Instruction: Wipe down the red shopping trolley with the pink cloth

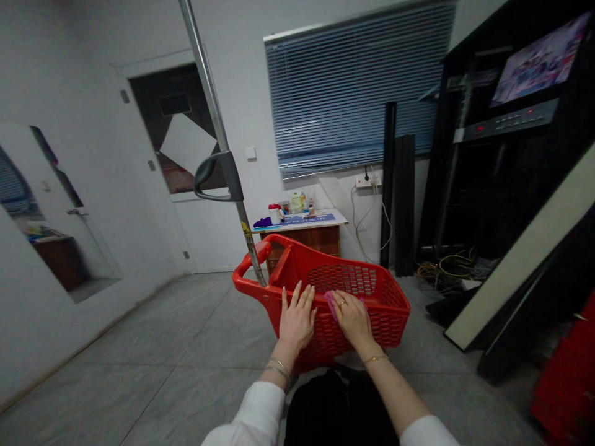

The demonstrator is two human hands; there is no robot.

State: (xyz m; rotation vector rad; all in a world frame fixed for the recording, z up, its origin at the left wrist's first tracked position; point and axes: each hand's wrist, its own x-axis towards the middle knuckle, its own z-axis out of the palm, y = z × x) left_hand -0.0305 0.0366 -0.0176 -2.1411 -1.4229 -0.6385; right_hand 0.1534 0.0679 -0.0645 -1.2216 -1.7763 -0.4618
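Note:
In front of me on the floor stands a red plastic shopping cart [297,347] with lattice sides and a tall metal pole with a dark grip [217,178] at its handle end. My left hand [297,316] lies on the near rim, fingers stretched out, holding nothing. Further right along the same rim, my right hand [351,316] is closed on a pink cloth [331,303] and presses it to the cart. Most of the cloth is hidden under my fingers.
Behind the cart is a low cabinet [304,238] with bottles and packets on top. Tangled cables [449,267], leaning boards [525,254] and a black rack with a screen [542,59] are at the right. A white door [209,229] is at the back left.

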